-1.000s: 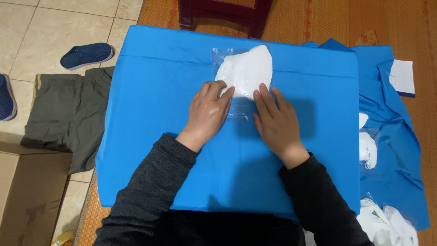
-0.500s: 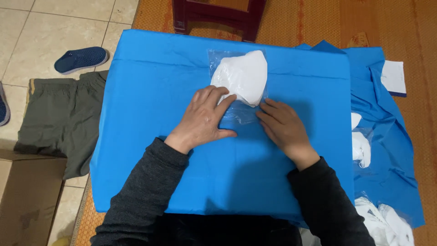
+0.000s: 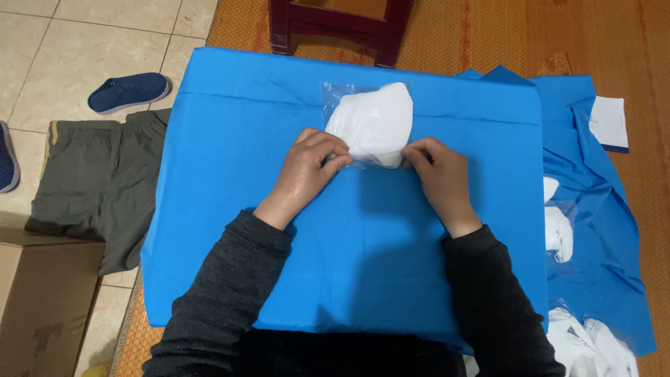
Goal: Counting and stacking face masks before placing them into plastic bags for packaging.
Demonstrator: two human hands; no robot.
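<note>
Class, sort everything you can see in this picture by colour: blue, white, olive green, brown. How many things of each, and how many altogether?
Blue: 4 – folded cloth, second cloth, shoe, shoe at the edge
White: 4 – bagged item, card, packets
Olive green: 1 – shorts
Brown: 2 – cardboard box, stool
Total: 11

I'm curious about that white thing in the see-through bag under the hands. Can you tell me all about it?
The clear plastic bag holds soft, folded white material, bulging at the top right. It lies flat on the smooth blue cloth, near the far edge. The left hand and the right hand pinch its near edge with their fingertips. What the white material is cannot be told.
</note>
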